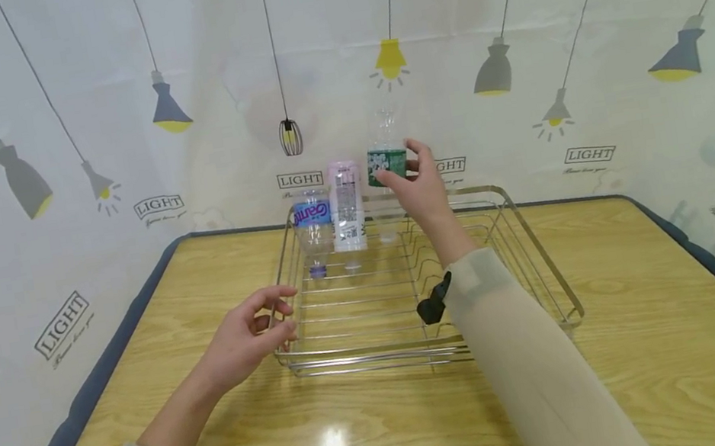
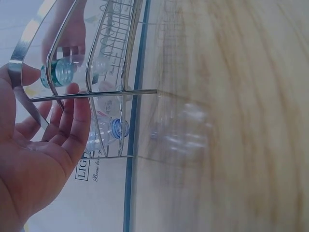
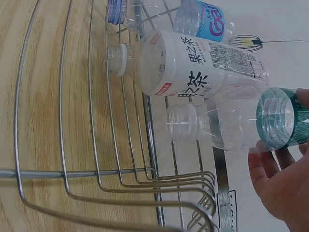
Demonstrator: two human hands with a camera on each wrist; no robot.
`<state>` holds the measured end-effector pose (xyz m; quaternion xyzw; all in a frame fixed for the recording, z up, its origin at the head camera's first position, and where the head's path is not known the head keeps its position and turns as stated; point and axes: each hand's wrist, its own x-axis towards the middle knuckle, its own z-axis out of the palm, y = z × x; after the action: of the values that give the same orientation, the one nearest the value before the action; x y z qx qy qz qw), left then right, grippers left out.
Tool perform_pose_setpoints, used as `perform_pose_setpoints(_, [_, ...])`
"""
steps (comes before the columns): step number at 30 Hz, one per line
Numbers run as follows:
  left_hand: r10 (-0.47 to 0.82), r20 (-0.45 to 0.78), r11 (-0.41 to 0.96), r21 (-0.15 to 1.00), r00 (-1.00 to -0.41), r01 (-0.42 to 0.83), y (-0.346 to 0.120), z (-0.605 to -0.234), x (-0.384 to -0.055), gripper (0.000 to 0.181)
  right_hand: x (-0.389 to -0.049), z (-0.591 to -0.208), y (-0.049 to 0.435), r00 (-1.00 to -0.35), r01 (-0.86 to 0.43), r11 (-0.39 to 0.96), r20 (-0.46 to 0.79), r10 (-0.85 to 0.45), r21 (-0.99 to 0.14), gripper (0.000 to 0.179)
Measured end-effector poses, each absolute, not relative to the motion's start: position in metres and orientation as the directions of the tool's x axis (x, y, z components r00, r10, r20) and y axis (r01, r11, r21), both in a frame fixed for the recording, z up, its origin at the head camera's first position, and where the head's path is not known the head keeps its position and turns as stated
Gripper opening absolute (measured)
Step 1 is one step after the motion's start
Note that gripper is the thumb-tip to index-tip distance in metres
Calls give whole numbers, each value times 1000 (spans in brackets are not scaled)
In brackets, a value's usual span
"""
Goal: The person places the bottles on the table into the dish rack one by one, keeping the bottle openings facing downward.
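Observation:
My right hand (image 1: 419, 181) grips a clear plastic bottle (image 3: 229, 116) by its green label, thumb on one side and fingers on the other. The bottle is upside down, its neck pointing down over the back of the wire dish rack (image 1: 362, 345). Beside it, a bottle with a white and pink label (image 1: 346, 205) stands neck down in the rack. Left of that is another upturned bottle (image 1: 315, 233), with a blue and purple label and a blue cap. My left hand (image 1: 246, 336) is at the rack's front left corner, fingers loosely bent and apart from the thumb around the rim.
The rack rests on a wood-grain table (image 1: 237, 441) with a dark blue edge. Curved wire dividers (image 3: 193, 193) line its right part. A pale wall cloth (image 1: 326, 12) printed with hanging lamps rises close behind the rack.

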<state>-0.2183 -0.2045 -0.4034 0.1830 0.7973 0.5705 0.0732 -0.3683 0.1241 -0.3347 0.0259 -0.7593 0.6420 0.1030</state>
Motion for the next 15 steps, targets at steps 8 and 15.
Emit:
perform_pose_setpoints(8, [371,83,289,936,-925,199,-204,-403,-217,49,-368,-340,124,-991,-106,257,124,57,-961,88])
perform_pose_setpoints(15, [367,80,298,933,-927,199,-205,-404,-218,49,-368,-343,123,-997,-61,303,74,33,-951,89])
